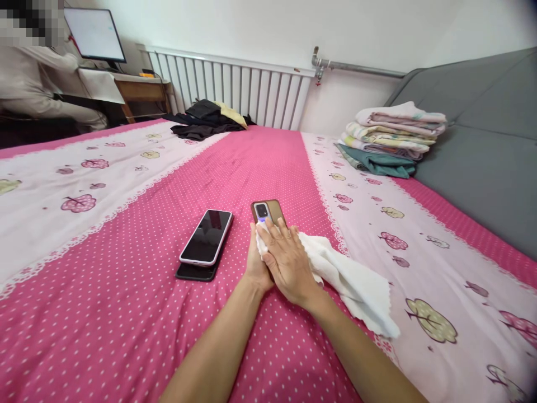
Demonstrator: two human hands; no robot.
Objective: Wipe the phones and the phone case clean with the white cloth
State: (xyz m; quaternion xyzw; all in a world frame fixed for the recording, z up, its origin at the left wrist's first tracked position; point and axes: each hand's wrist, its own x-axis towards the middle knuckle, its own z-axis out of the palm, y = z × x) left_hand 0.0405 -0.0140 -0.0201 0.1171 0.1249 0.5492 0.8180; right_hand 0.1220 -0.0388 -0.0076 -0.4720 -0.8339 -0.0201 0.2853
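Note:
A smartphone [276, 209] in a brownish case, its back with the camera block facing up, rests in my left hand [254, 266]. The left thumb lies along its side; the other left fingers are hidden beneath. My right hand [289, 260] lies flat across the phone, fingers stretched out, pressing a white cloth [348, 274] against its back. The cloth trails to the right over the bedspread. To the left of my hands, a phone with a pale rim [207, 238] sits screen up on top of another dark phone or case [195, 272], which is mostly covered.
Under everything spreads a pink dotted bedspread [138, 313]. Folded clothes [390, 137] are stacked by the grey headboard [486, 145]. Dark clothes [205, 120] lie near the radiator [235, 89]. At far left a person [37, 84] sits at a desk [138, 92] with a monitor [95, 34].

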